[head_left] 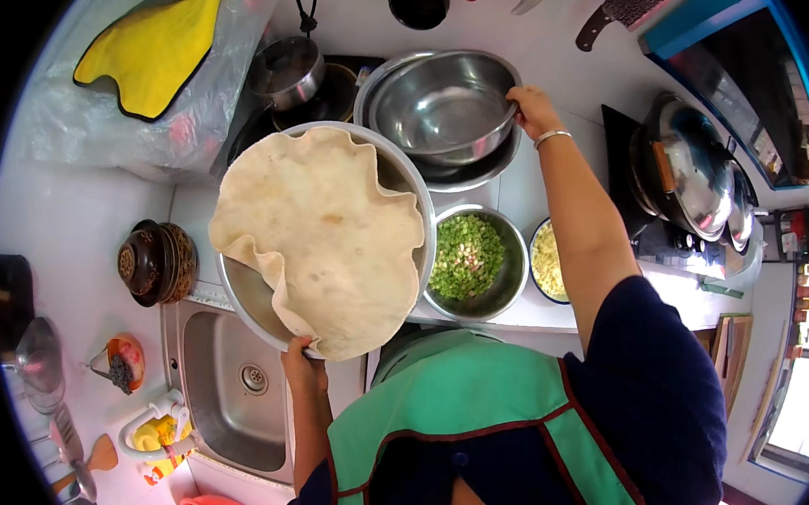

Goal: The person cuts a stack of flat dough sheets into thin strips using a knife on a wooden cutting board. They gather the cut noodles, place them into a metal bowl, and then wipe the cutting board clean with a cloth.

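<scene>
one basin [248, 296] holds a pale sheet [329, 244]

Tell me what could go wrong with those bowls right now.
The pale sheet hangs over part of the basin's rim, so it might slide off if the basin tips.
The left hand alone grips that wide basin at its near edge, so it could tilt.
The right hand holds the steel bowl at one side, so that bowl may tip too.
</scene>
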{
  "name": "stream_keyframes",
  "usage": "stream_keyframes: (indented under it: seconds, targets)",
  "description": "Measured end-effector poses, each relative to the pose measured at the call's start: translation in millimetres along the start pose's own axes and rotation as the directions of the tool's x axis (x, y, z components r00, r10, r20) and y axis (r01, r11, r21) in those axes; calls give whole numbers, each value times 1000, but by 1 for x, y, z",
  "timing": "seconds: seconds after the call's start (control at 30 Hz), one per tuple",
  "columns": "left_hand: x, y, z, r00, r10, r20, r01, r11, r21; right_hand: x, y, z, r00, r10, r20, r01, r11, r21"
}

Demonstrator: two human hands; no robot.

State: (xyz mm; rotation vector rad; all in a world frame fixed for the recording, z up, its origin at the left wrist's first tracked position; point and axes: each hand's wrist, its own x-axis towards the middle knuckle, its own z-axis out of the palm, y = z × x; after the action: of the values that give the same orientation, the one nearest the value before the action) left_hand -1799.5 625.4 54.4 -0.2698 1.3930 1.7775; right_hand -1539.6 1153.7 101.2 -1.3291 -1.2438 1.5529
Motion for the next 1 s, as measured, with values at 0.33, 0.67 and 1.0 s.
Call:
stream_keyframes:
  seconds: [0.33,0.67,1.0]
  targets:
    - [32,31,96,969,0,246,-11,999,45,-202,-79,-77,809,-430,-401,448,893,-54]
    - [104,-9,260,968,-124,220,66,965,255,-297,-98,-134,620,-516,-591,655,755,28]
    - [118,-45,286,968,150,200,-225,870,438,-314,-69,-132,764,-343,-546,567,762,315]
